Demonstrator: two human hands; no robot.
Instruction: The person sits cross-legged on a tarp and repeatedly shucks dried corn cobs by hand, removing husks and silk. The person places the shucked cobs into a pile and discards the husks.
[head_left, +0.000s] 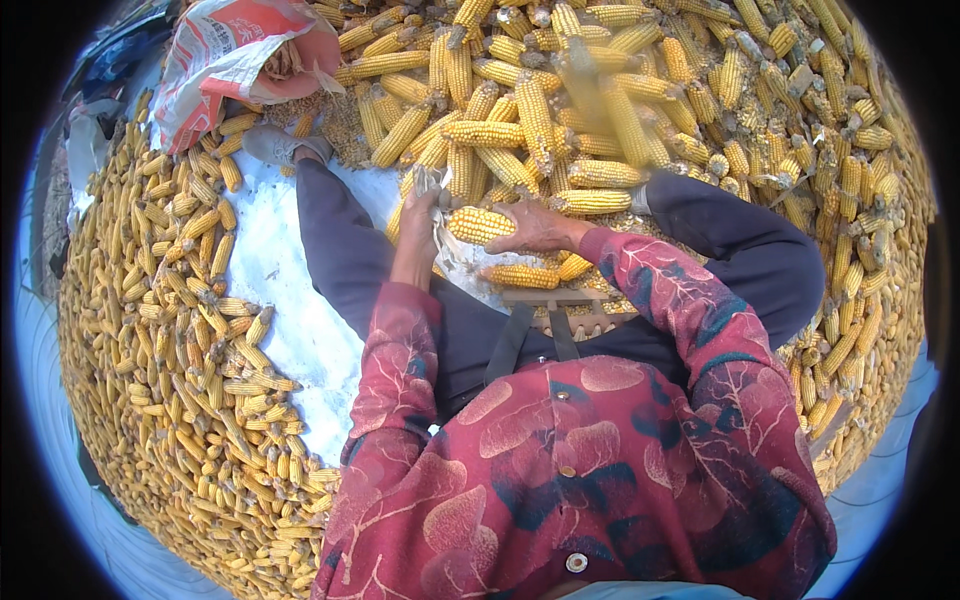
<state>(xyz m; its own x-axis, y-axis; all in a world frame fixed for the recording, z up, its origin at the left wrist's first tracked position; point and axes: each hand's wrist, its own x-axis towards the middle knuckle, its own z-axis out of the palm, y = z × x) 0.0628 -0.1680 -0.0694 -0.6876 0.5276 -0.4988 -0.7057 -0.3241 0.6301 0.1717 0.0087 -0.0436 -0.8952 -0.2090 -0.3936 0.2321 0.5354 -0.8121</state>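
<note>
Between my hands is a yellow corn ear (480, 226), with my right hand (534, 227) closed around its right end. At the ear's left end, my left hand (420, 214) grips dry corn husk (447, 241), part of which hangs below the fingers. Whether the husk is still joined to the ear is hard to tell. Just below lies another corn ear (523, 276). A slatted wooden piece (559, 296) sits between my legs, with loose kernels around it. Bare ears are heaped directly beyond my hands, among them one ear (534, 112) lying lengthwise.
An open red-and-white woven sack (251, 56) bearing print stands at the upper left, near my shoe (281, 146). White sheeting (292, 300) shows at left. Corn piles (172, 375) spread along the left and right (847, 285). Part of the upper heap is blurred.
</note>
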